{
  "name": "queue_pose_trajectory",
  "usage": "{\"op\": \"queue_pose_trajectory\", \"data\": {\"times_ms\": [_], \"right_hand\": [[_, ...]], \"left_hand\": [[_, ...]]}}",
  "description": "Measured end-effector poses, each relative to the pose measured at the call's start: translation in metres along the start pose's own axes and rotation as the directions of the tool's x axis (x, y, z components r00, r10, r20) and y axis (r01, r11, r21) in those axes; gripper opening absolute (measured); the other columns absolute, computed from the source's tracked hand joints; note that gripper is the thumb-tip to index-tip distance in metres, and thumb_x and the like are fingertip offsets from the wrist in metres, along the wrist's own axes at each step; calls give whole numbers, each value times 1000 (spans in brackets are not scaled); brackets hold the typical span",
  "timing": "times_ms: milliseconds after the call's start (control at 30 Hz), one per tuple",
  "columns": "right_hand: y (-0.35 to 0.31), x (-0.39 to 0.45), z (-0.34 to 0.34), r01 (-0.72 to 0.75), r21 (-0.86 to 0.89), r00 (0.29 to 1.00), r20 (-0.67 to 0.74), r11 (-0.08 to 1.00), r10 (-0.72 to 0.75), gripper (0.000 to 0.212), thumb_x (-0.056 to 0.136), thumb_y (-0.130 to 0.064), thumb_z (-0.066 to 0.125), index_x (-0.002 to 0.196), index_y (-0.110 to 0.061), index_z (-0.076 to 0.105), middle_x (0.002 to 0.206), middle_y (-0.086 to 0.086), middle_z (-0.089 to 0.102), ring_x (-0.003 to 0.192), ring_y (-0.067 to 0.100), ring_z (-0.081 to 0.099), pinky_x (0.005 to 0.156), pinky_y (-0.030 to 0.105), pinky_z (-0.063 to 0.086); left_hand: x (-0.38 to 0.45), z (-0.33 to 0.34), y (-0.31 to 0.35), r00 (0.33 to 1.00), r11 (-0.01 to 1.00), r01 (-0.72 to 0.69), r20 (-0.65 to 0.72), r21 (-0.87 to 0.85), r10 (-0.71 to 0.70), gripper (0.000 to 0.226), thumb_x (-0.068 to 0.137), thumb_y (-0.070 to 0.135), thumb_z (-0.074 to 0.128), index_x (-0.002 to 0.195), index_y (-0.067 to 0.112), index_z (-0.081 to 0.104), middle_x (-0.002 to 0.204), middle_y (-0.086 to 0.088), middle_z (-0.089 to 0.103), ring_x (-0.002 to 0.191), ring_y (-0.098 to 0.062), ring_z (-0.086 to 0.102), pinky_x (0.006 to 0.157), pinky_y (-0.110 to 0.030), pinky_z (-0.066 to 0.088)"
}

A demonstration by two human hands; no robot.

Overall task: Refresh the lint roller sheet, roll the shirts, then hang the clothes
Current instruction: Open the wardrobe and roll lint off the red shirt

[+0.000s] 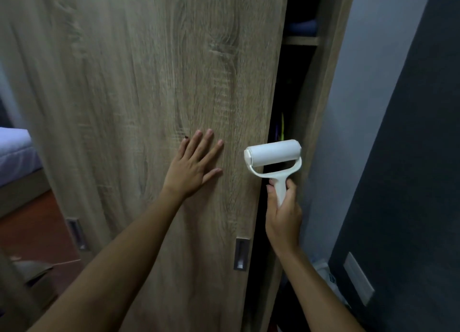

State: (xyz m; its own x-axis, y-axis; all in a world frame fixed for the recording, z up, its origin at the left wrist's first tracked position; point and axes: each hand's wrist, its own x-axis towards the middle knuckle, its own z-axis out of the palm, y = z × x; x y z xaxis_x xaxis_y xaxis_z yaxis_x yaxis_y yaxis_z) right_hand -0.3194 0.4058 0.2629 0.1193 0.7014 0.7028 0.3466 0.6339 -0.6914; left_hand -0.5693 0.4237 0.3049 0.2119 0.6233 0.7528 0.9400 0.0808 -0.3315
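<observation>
- Two hands work: the left hand (pixel 193 163) lies flat, fingers spread, on the wardrobe door (pixel 149 83).
- Beside that door's edge, the right hand (pixel 282 214) grips the lint roller (pixel 272 155).
- Next, I think, slide the door wide.

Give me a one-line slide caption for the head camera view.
Left hand flat on the wood-grain sliding wardrobe door, right hand holding a white plastic lint roller at the open gap.
</observation>
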Motion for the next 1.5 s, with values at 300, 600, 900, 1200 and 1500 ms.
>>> {"op": "queue_pose_trajectory", "data": {"times_ms": [300,600,900,1200,1500], "right_hand": [[-24,-6,36,72,56,995,65,996,-76,56,92,-49,42,121,-3,56,85,10,66,74,19,61,61,20,38],[-39,-10,68,80,127,992,84,989,-91,47,93,-45,44,113,-6,58,84,2,63,73,15,62,61,21,46],[-54,-22,114,61,128,996,60,990,-69,35,95,-34,50,111,-4,57,82,2,61,71,14,60,61,23,48],[-84,-30,173,79,138,993,73,987,-89,34,97,-37,46,111,-7,55,70,-5,54,59,7,54,51,14,38],[-101,-41,222,64,205,992,96,977,-85,49,93,-49,41,119,-10,57,72,-2,57,60,13,55,52,24,42]], "left_hand": [[-18,-13,-5,947,943,317,-15,-102,-320,72,95,55,30,152,16,11,159,-16,5,146,-31,-1,117,-51,11],[-4,-4,-24,985,985,171,-21,-23,-172,68,97,59,17,151,21,0,160,-2,-1,147,-20,-6,117,-50,9],[-25,5,-85,993,994,107,-39,-19,-107,72,96,59,27,151,22,-1,158,2,1,146,-18,-9,118,-45,8],[-55,9,-160,989,989,147,-29,-20,-148,70,98,55,24,150,22,-7,158,0,-9,147,-21,-8,118,-49,8],[-87,3,-220,976,977,215,41,9,-215,66,99,45,28,151,16,0,159,-7,2,147,-24,-2,119,-49,10]]}}
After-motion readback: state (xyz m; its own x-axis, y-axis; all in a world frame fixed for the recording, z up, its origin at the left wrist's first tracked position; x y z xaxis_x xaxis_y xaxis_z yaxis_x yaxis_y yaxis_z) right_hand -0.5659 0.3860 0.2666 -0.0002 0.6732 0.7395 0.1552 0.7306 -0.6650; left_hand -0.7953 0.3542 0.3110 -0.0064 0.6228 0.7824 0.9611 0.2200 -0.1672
